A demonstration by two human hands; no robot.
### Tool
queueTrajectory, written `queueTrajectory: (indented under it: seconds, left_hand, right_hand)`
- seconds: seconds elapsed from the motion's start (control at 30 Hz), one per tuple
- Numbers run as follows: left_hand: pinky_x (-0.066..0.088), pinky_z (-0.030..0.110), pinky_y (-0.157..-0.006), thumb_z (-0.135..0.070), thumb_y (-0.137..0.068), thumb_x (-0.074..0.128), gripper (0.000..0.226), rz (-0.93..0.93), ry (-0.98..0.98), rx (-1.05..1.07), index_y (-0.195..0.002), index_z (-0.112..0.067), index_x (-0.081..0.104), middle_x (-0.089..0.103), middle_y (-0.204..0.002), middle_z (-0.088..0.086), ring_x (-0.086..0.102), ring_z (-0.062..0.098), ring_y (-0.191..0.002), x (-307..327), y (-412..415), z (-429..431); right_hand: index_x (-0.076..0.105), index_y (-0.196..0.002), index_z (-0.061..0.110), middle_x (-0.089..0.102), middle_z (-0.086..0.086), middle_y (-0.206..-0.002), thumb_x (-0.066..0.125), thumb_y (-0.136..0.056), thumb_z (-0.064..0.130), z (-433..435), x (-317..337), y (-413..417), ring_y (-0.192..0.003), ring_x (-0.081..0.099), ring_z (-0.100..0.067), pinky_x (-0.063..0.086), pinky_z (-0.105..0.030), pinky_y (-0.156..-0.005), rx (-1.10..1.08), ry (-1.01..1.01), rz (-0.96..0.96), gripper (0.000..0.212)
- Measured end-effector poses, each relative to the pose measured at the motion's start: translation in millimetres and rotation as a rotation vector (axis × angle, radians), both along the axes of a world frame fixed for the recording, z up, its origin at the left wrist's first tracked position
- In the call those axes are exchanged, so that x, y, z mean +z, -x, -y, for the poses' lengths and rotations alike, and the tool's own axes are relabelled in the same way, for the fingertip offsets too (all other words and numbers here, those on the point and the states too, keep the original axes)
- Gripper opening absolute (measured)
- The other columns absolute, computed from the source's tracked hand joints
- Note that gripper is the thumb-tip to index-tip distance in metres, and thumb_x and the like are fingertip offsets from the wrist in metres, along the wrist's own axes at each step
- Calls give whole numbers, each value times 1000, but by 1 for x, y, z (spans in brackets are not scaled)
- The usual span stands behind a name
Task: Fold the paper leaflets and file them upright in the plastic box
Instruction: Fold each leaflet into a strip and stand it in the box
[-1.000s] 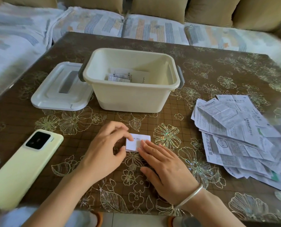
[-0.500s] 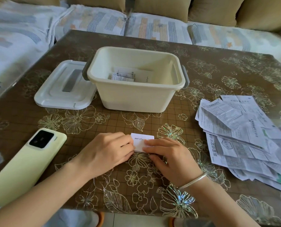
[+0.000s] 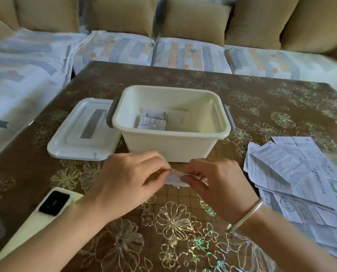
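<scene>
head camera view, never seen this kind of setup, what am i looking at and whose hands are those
There is no machine here. A person wears a wide-angle camera on the head, looking forward and down, so the two bare hands are their own. The left hand and the right hand, which has a bracelet at the wrist, both pinch a small folded leaflet in front of an open plastic box. The box stands on a flower-patterned table and already holds a few papers. Its lid lies to the left. A pile of unfolded leaflets lies on the right, and a phone lies beside the left forearm. A sofa runs behind the table.
</scene>
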State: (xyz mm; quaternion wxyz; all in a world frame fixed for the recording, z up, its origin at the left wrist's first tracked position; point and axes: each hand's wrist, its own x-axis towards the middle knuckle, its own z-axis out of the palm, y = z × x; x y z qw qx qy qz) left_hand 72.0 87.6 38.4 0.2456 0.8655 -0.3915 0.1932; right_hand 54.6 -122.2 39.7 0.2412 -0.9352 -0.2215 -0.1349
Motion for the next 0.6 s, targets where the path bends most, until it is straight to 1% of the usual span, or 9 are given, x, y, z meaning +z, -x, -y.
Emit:
queueTrajectory:
  seconds: [0.07,0.13,0.2,0.23,0.33,0.4,0.47,0.5,0.6]
  left_hand:
    - [55,22,-57,-24,-91,60,17,39,117,56,-90,-14,74,71,-89,-11,67,1,-74,23,-16,-8]
    - [55,22,-62,-25,-93,58,19,63,215,167,-94,-14,73,69,-90,-14,66,0,-78,43,-35,-17]
    - [53,18,-67,-23,-95,57,15,53,242,287,-95,-18,72,67,-90,-17,66,-1,-80,55,-61,-24]
    - [53,17,-69,-21,-94,58,13,13,225,328,-96,-21,72,68,-90,-18,66,-1,-80,58,-73,-23]
    - [54,26,-74,-18,-94,57,21,-173,45,379,-100,-31,72,71,-95,-18,64,-1,-80,58,-110,-12]
    - [54,32,-76,-15,-93,52,28,-285,-181,370,-103,-32,72,71,-99,-12,64,8,-83,55,-126,-4]
    - [46,29,-64,-13,-92,50,30,-351,-416,395,-104,-31,71,68,-92,-6,58,12,-75,53,-134,4]
    - [39,28,-58,-12,-91,49,30,-361,-492,411,-104,-29,69,64,-86,-5,53,11,-68,52,-137,7]
    - [29,25,-50,-11,-90,51,25,-372,-649,435,-100,-27,67,58,-83,-3,48,11,-66,53,-138,15]
  right_hand:
    - [71,-83,27,69,14,-71,70,-82,27,1,34,-17,-60,64,-3,56,-25,-58,-6,-67,-89,1]
    - [71,-83,25,71,12,-72,71,-82,25,5,65,-39,-60,66,-1,55,-18,-60,3,-202,-197,2]
    - [68,-84,25,72,11,-76,71,-81,22,7,87,-72,-61,66,-2,55,-18,-60,-21,-265,-197,5]
    - [67,-87,26,72,12,-79,71,-82,22,6,92,-88,-64,67,-3,56,-19,-62,-51,-218,-172,8]
    - [65,-95,26,69,10,-81,70,-84,23,-5,87,-135,-71,65,-6,53,-21,-68,-125,39,-159,12]
    - [66,-94,27,68,8,-82,68,-86,25,-17,74,-156,-74,65,-11,54,-26,-71,-103,210,-170,9]
    - [65,-95,30,69,4,-91,65,-87,27,-29,62,-168,-85,65,-20,54,-33,-78,-79,357,-170,8]
    - [65,-96,30,69,3,-96,63,-88,27,-35,57,-173,-88,64,-22,53,-33,-79,-74,404,-172,10]
    - [64,-101,27,68,1,-103,58,-91,22,-47,46,-183,-94,63,-24,50,-29,-74,-94,516,-144,14]
